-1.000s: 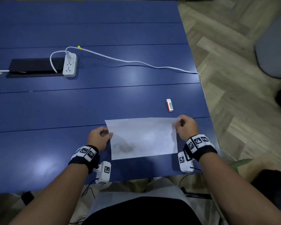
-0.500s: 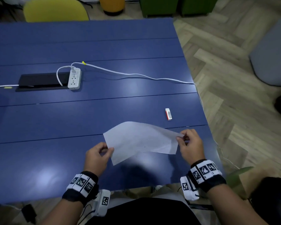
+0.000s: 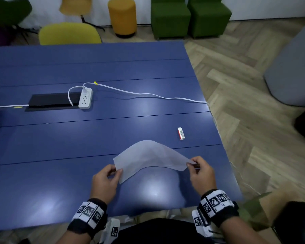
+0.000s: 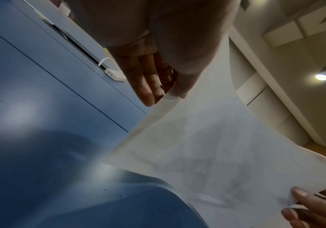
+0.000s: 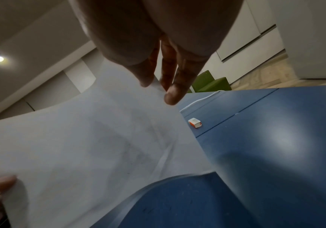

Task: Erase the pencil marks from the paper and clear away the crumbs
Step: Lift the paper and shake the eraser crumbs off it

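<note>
Currently we are pinching the paper [image 3: 149,156] at both ends, left hand [image 3: 105,184] on the left edge, right hand [image 3: 202,175] on the right corner, holding it arched above the near table [image 3: 60,182]. Risk: the thin sheet may crease or slip from a light pinch, and crumbs may scatter onto the table. Eraser [image 3: 181,133] is lying just beyond, to the right; power strip [image 3: 85,100] and cable [image 3: 148,94] are lying farther off, not obstructing.

Paper [image 3: 149,155]: white sheet, faint grey smudges, arched upward, lifted clear above table near front-right corner. Eraser [image 3: 181,133]: white, sleeved, flat on table near right edge.
</note>
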